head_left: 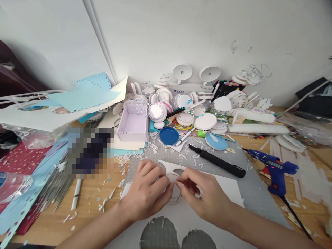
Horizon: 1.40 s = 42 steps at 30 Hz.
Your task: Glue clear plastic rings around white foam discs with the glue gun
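Note:
My left hand (151,188) and my right hand (199,192) meet over a white sheet (220,185). Thumb and fingers of each are pinched, and the tips nearly touch. Whatever lies between them is too small or hidden to name. Beneath the fingertips, a round disc or ring outline (173,201) shows on the sheet, partly covered by my hands. Large rounded openings in the sheet, nearer to me, show the grey cutting mat (255,193) below. Beyond my right hand lies a black utility knife (219,162) with its blade pointing to the upper left.
A blue hot glue gun (276,169) lies at the right, with its cord running forward. At the back are a pale lilac box (132,122), a blue disc (169,136), piled white discs (205,121) and a twin-head lamp (182,72). Foam scraps and a white pen (76,194) lie left.

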Motion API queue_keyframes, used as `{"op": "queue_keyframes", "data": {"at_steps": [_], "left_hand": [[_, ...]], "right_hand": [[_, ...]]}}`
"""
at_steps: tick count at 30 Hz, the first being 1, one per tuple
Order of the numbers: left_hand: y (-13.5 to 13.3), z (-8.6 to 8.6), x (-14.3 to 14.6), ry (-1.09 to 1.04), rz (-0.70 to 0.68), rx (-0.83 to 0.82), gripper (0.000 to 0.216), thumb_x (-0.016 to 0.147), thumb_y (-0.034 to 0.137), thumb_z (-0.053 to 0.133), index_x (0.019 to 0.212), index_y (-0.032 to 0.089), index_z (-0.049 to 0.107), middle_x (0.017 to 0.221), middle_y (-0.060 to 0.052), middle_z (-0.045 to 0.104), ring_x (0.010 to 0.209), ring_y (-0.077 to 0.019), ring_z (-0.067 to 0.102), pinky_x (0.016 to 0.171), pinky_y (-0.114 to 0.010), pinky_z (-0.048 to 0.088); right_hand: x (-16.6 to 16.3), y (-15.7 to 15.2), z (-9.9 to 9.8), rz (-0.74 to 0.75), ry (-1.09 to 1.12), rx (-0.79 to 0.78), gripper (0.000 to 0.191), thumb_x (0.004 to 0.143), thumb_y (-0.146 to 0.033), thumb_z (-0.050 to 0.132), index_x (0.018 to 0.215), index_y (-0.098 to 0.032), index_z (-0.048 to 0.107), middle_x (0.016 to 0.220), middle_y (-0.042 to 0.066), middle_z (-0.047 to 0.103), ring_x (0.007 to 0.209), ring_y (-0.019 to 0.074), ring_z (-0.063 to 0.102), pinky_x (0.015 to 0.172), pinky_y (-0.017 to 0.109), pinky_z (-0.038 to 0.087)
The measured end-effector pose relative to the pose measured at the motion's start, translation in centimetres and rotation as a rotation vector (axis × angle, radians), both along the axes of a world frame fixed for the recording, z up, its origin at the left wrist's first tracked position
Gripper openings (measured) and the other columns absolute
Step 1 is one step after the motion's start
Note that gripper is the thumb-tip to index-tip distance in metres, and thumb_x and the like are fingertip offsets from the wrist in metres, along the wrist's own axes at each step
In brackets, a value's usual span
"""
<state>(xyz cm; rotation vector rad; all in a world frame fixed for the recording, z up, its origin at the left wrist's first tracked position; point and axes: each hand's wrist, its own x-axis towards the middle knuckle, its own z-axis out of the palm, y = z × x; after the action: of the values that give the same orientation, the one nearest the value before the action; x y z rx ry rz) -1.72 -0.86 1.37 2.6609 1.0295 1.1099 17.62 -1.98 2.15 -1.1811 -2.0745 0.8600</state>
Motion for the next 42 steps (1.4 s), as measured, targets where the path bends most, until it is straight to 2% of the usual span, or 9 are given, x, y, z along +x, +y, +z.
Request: {"op": "queue_keyframes", "data": {"at_steps": [8, 17, 20, 23, 25, 27, 35, 37, 42], "left_hand": [[-0.1, 0.1, 0.1, -0.009, 0.026, 0.003, 0.019, 0.086, 0.014, 0.054, 0.068, 0.017, 0.052, 0.063, -0.001, 0.056, 0.067, -0.0172, 0.044, 0.066, -0.034, 0.032], [-0.5, -0.2, 0.3, -0.032, 0.080, -0.031, 0.024, 0.086, 0.014, 0.052, 0.062, 0.017, 0.047, 0.059, -0.001, 0.051, 0.064, -0.0167, 0.041, 0.065, -0.035, 0.030], [-0.3, 0.0, 0.1, -0.078, 0.052, -0.131, 0.021, 0.087, 0.014, 0.053, 0.067, 0.017, 0.051, 0.064, -0.001, 0.054, 0.068, -0.0174, 0.044, 0.068, -0.035, 0.032], [0.1, 0.4, -0.3, -0.151, 0.015, -0.331, 0.005, 0.086, 0.021, 0.057, 0.091, 0.019, 0.059, 0.089, -0.005, 0.061, 0.087, -0.0214, 0.050, 0.079, -0.037, 0.038], [0.3, 0.4, -0.4, -0.182, -0.007, -0.447, 0.039, 0.082, 0.037, 0.065, 0.115, 0.020, 0.054, 0.111, -0.010, 0.057, 0.103, -0.0262, 0.049, 0.088, -0.042, 0.040], [0.5, 0.2, -0.5, -0.182, -0.048, -0.529, 0.064, 0.075, 0.050, 0.070, 0.126, 0.020, 0.047, 0.121, -0.013, 0.053, 0.112, -0.0295, 0.046, 0.094, -0.046, 0.039], [0.5, -0.1, -0.5, -0.233, -0.186, -0.602, 0.063, 0.072, 0.049, 0.074, 0.124, 0.021, 0.052, 0.116, -0.012, 0.060, 0.107, -0.0278, 0.053, 0.093, -0.044, 0.043], [0.5, 0.1, -0.4, -0.248, -0.217, -0.613, 0.060, 0.073, 0.047, 0.074, 0.122, 0.020, 0.053, 0.113, -0.011, 0.061, 0.105, -0.0272, 0.055, 0.091, -0.043, 0.044], [0.5, 0.7, -0.1, -0.246, -0.249, -0.627, 0.054, 0.071, 0.041, 0.077, 0.116, 0.019, 0.057, 0.105, -0.010, 0.064, 0.097, -0.0265, 0.056, 0.087, -0.041, 0.044]], "right_hand": [[0.3, -0.1, 0.0, 0.024, -0.164, 0.237, 0.023, 0.087, -0.015, 0.047, 0.065, -0.020, 0.040, 0.056, -0.005, 0.040, 0.049, 0.0079, 0.037, 0.049, 0.023, 0.029], [-0.7, -0.9, -0.7, -0.042, -0.149, 0.298, 0.027, 0.084, -0.012, 0.046, 0.063, -0.021, 0.033, 0.053, -0.006, 0.034, 0.045, 0.0072, 0.032, 0.046, 0.024, 0.025], [-0.7, -0.8, -0.8, -0.047, -0.122, 0.236, 0.027, 0.085, -0.014, 0.046, 0.062, -0.021, 0.034, 0.053, -0.007, 0.035, 0.045, 0.0067, 0.033, 0.046, 0.022, 0.026], [-0.2, -0.2, -0.6, -0.073, -0.085, 0.094, 0.028, 0.088, -0.019, 0.046, 0.062, -0.020, 0.036, 0.053, -0.006, 0.036, 0.046, 0.0070, 0.034, 0.046, 0.022, 0.027], [0.3, 0.2, -0.3, -0.101, -0.054, 0.002, 0.029, 0.091, -0.023, 0.044, 0.062, -0.020, 0.039, 0.052, -0.006, 0.037, 0.047, 0.0079, 0.035, 0.046, 0.022, 0.027], [0.7, 0.4, 0.1, -0.108, -0.021, -0.076, 0.030, 0.092, -0.027, 0.043, 0.063, -0.020, 0.042, 0.053, -0.005, 0.038, 0.049, 0.0087, 0.036, 0.046, 0.022, 0.028], [1.0, 0.4, 0.5, -0.051, 0.129, -0.285, 0.034, 0.096, -0.037, 0.038, 0.068, -0.020, 0.045, 0.057, -0.005, 0.038, 0.052, 0.0096, 0.035, 0.047, 0.023, 0.028], [0.9, 0.4, 0.5, -0.017, 0.097, -0.245, 0.031, 0.096, -0.034, 0.039, 0.070, -0.020, 0.045, 0.058, -0.004, 0.040, 0.053, 0.0099, 0.037, 0.049, 0.023, 0.030], [0.7, 0.6, 0.2, 0.052, 0.025, 0.053, 0.012, 0.094, -0.019, 0.044, 0.086, -0.019, 0.054, 0.069, -0.002, 0.049, 0.061, 0.0104, 0.045, 0.057, 0.023, 0.038]]}}
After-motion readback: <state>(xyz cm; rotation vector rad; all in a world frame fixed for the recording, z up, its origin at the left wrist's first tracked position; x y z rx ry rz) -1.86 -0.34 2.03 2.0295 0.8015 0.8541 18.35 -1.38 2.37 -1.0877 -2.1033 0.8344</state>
